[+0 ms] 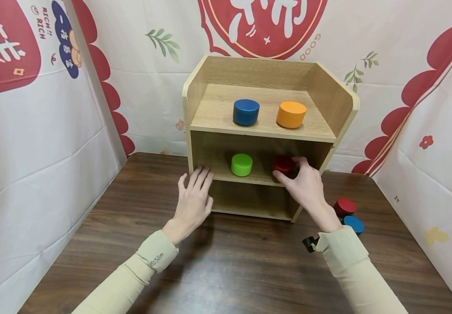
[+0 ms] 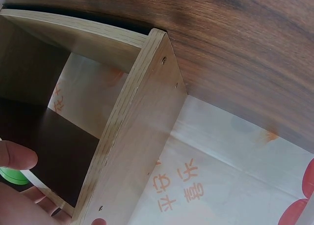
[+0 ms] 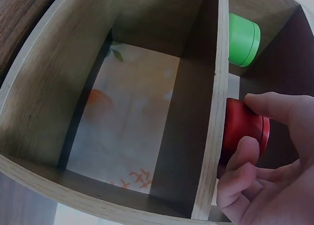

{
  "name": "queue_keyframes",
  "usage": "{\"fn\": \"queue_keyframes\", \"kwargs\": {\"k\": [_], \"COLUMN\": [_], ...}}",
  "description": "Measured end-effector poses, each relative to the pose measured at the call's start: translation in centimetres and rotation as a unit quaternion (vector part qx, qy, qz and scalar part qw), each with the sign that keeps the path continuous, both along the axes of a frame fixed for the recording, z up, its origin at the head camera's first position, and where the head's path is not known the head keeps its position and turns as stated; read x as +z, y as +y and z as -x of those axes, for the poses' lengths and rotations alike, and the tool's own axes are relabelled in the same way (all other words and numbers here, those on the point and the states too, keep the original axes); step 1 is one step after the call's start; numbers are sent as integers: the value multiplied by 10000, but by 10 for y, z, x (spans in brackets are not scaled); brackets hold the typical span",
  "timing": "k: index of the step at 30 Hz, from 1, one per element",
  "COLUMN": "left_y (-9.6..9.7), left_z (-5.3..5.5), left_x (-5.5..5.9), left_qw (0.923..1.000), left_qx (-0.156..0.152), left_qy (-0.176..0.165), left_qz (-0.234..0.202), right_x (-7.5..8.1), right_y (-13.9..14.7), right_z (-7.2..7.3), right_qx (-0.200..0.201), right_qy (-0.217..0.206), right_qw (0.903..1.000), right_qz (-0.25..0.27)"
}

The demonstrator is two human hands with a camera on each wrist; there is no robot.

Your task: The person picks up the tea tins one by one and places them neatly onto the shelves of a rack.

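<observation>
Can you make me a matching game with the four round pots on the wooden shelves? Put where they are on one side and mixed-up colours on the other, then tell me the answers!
Which pot
1. Top-shelf left pot
2. Top-shelf right pot
3. Middle-shelf left pot
4. Held pot, in the right grip

Which colour
A. Red
B. Orange
C. Green
D. Blue

Right pairs: 1-D, 2-B, 3-C, 4-A

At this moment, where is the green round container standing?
In the head view, the green container stands on the middle level of the wooden shelf, left of the red container the right hand grips.
</observation>
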State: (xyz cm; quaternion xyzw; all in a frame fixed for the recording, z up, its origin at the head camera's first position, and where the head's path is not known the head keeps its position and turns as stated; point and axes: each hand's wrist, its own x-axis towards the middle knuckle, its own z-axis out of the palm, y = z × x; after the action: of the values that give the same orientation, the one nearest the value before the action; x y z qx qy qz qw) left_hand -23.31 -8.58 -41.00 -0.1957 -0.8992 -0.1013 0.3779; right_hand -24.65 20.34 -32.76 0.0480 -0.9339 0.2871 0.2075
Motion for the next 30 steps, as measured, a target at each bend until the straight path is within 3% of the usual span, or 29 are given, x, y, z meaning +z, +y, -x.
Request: {"fn": "queue_keyframes", "kwargs": {"k": [15, 21, 25, 30], "left_y": [1, 1, 1, 2], "left_z": [3, 1, 0, -1], "left_x": [-1, -4, -3, -2], "left_qw": [9998, 9999, 9999, 9999], "left_qx": [-33, -31, -21, -10], "left_qy": [167, 88, 81, 70], "left_qz": [-34, -76, -75, -89], "right_x": [1, -3, -10, -22], "right_y": [2, 8, 14, 30], "right_z": [2, -9, -26, -45], "right_qx": [-76, 66, 92, 207], "right_qy": [-86, 15, 475, 1600], "right_qw": [9995, 9992, 9971, 9843], "right_qz": [-296, -384, -580, -717]}}
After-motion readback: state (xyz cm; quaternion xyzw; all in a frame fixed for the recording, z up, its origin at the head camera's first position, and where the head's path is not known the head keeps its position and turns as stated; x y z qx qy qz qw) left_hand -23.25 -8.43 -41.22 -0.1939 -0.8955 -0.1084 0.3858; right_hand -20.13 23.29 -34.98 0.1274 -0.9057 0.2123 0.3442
